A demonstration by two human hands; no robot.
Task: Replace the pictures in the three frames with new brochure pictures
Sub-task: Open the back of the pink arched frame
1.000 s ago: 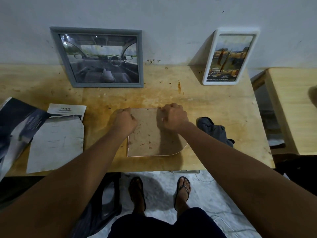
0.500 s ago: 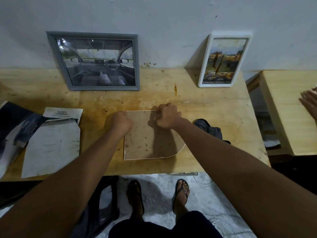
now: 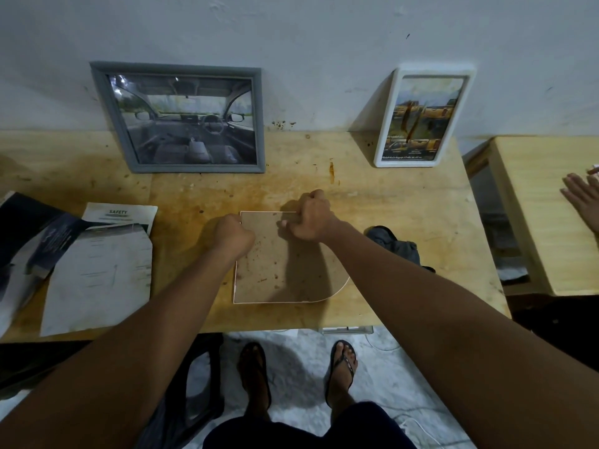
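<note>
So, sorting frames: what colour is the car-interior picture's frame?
Grey frame, clearest in the head view.

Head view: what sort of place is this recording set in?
Probably a plain home or small workshop room: a stained wooden table against a bare painted wall, a second table beside it, flip-flops on the person's feet.

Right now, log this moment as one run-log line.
item: face-down frame, backing up | left hand: curled on its left edge | right hand: pinching its top edge | grey frame, white frame: leaning on wall
</note>
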